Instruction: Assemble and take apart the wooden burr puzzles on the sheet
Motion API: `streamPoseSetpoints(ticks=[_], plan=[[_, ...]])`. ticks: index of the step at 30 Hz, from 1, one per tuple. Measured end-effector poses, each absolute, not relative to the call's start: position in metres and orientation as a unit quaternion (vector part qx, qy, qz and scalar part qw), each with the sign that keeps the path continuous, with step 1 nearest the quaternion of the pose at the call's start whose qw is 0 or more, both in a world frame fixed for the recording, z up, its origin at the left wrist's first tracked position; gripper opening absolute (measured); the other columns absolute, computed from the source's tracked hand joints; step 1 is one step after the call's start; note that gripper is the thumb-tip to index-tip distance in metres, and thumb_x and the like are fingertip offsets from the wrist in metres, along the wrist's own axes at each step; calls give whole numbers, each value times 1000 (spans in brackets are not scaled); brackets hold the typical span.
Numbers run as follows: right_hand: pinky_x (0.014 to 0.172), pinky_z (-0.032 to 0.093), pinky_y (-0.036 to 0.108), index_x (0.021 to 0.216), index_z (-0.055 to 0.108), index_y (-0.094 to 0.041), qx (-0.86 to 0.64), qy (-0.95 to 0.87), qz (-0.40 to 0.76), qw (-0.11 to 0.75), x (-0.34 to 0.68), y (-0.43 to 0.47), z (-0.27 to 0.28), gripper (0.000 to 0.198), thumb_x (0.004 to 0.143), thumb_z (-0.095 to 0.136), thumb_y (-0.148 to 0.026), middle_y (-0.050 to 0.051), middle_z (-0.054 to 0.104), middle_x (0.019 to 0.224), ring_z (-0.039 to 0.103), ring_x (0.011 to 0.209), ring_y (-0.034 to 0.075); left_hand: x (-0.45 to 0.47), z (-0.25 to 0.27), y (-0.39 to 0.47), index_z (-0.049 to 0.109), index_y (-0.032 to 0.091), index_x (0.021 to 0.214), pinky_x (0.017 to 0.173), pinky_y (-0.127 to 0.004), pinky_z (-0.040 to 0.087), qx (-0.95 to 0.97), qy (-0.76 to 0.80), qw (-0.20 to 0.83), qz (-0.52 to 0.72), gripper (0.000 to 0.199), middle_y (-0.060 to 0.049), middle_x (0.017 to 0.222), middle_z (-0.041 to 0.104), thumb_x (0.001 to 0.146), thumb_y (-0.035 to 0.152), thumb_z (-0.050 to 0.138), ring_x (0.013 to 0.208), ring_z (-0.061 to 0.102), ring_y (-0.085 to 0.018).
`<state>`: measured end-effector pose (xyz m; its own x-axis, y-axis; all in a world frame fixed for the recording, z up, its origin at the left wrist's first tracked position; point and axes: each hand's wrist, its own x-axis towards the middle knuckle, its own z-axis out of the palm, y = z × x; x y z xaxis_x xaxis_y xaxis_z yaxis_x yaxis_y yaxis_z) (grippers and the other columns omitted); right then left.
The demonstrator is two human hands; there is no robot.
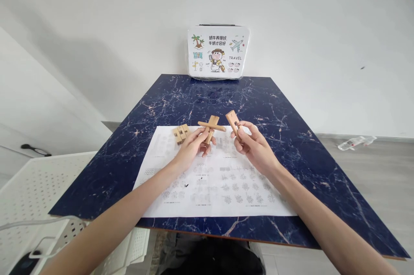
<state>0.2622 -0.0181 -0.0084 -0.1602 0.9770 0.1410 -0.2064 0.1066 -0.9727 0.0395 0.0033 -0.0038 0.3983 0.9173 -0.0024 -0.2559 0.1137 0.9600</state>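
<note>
Two wooden puzzle pieces joined in a cross (212,124) are gripped by my left hand (193,144), fingers closed round the lower end. A single flat wooden puzzle piece (232,118) with a notch or hole near its middle is pinched in my right hand (254,144), tilted with its top leaning left. The two hands are a short gap apart, above a printed sheet (207,201) with rows of small grey diagrams. Left of my left hand lies a small assembled block of wooden pieces (181,132) on the sheet's upper left corner.
The sheet lies on a dark blue marble-patterned table (155,98). A white box with cartoon travel drawings (218,52) stands against the wall at the far edge. White perforated shelving (42,180) with a cable is at the left, and a clear plastic item (355,142) lies on the floor at right.
</note>
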Motion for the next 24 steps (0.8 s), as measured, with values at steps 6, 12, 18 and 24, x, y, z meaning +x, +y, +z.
streamPoseSetpoints(ticks=[6, 12, 18, 24], plan=[[51, 40, 28, 123, 54, -32, -345, -553, 576, 492, 256, -23, -9, 35, 100, 64, -56, 1, 70, 95, 52, 58, 13, 39, -8, 3, 66, 15, 103, 44, -23, 34, 499, 300, 699, 416, 27, -5, 86, 69, 101, 42, 64, 50, 54, -7], [53, 42, 29, 124, 54, -32, -327, -563, 575, 495, 256, -24, -11, 34, 101, 64, -55, 1, 70, 96, 53, 58, 12, 37, -8, 1, 67, 16, 106, 45, -22, 35, 478, 270, 742, 386, 24, -4, 86, 68, 103, 39, 62, 50, 53, -6], [53, 43, 29, 125, 54, -31, -328, -575, 567, 491, 255, -24, -12, 36, 101, 64, -56, 1, 69, 95, 54, 57, 12, 38, -4, 0, 66, 16, 102, 45, -22, 34, 469, 275, 748, 381, 20, -3, 83, 67, 101, 36, 64, 48, 50, -6], [52, 43, 29, 126, 55, -31, -325, -570, 574, 490, 254, -25, -11, 34, 103, 62, -55, 2, 70, 100, 55, 58, 12, 38, 1, 0, 64, 16, 97, 45, -20, 30, 429, 258, 789, 356, 17, 0, 77, 61, 99, 33, 66, 46, 43, -4]])
